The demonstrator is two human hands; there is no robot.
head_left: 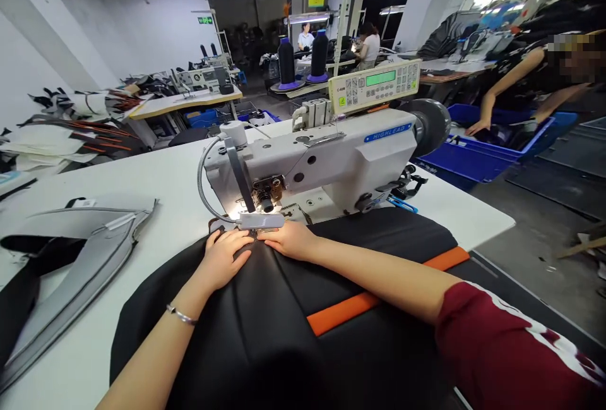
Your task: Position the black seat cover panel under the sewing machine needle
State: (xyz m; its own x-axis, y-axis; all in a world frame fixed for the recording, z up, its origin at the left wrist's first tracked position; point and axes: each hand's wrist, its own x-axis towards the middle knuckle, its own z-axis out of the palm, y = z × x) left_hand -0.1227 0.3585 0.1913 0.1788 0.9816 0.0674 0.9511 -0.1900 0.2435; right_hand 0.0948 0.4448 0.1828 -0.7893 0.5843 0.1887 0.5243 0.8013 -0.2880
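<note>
Nearest the camera, in the head view, a dark red sleeve [516,347] is seen at the lower right, and from it the right forearm is stretched across a large black cover [265,334] spread over the near edge of the white table [156,170]. An orange stripe [379,296] is set across the cover, partly hidden under that forearm. The left hand [222,258], with a thin bracelet [182,316] at the wrist, is laid flat on the cover just left of the needle area, fingers spread and pressing down; nothing is pinched in its grip. The right hand [293,239] is laid flat beside it, fingertips almost touching those of the left, its grip likewise open upon the cover. Both hands are placed just in front of the sewing machine [322,157], under its small lit lamp [260,220].

The step in hand is judged to be feeding the cover under the needle along a seam. The next move is judged to call for even pressure from both palms and a steady push away from the body, with the fingers kept clear of the needle.

To the near left, grey and black cut pieces [80,252] are laid on the table. At the far right, a blue bin [483,144] is reached into by another person's hand [478,127].
</note>
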